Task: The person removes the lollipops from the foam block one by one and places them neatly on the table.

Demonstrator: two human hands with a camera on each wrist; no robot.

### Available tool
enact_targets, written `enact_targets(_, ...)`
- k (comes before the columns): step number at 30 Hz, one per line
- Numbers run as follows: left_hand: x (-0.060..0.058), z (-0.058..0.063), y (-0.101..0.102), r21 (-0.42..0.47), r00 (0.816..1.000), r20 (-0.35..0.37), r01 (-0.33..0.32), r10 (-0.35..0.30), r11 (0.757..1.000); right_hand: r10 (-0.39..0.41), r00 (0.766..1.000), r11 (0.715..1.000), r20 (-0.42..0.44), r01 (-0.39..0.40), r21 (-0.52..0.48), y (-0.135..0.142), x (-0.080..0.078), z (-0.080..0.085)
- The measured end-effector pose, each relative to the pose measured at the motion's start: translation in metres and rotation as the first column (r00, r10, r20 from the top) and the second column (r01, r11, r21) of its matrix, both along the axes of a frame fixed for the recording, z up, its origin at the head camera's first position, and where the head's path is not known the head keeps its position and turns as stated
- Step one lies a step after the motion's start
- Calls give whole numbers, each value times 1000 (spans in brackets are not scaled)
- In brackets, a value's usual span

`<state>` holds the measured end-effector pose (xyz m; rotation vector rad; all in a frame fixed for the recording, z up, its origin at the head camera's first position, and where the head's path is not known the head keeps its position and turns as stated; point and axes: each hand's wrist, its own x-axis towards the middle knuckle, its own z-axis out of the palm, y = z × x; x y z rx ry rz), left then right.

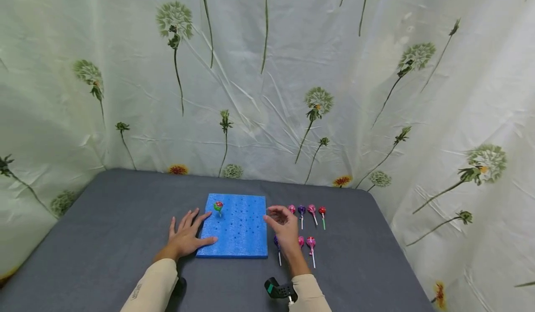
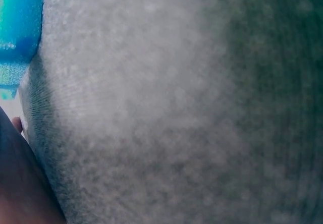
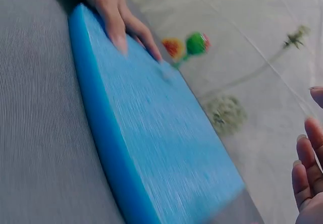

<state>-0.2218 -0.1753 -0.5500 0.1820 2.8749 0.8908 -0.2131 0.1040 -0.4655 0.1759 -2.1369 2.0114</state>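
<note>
A blue foam board (image 1: 246,228) dotted with small holes lies on the table. One lollipop (image 1: 218,206) with a green and red wrapper stands upright in its upper left part. My left hand (image 1: 185,241) rests at the board's left edge, fingers spread, thumb over the lower left corner. Beside the right edge, my right hand (image 1: 287,230) hovers with loosely bent fingers; no object shows in it. It partly hides the lollipops beneath. In the right wrist view its fingers (image 3: 302,181) appear at the right border, apart from the board.
Right of the board lie two rows of wrapped lollipops. A purple one (image 1: 302,210) and a red one (image 1: 322,210) are in the far row, a pink one (image 1: 310,242) in the near row. A dandelion-print curtain (image 1: 259,94) hangs behind the grey table (image 1: 347,256).
</note>
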Motion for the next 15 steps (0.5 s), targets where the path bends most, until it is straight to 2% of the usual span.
enact_targets(5, 2, 8, 2, 29, 1000, 11, -6, 6, 1000, 43, 999, 998, 6, -43, 36, -35, -5, 9)
enact_targets(9, 1, 9, 2, 0, 999, 30, -23, 23, 1000, 93, 995, 993, 22, -94, 71, -59, -10, 7)
enact_targets(12, 1, 11, 2, -15, 998, 52, -27, 28, 1000, 133, 989, 986, 60, -139, 96, -74, -14, 0)
enact_targets(15, 3, 12, 3, -35, 998, 64, -29, 31, 999, 160, 983, 977, 88, -171, 126, -86, -23, -18)
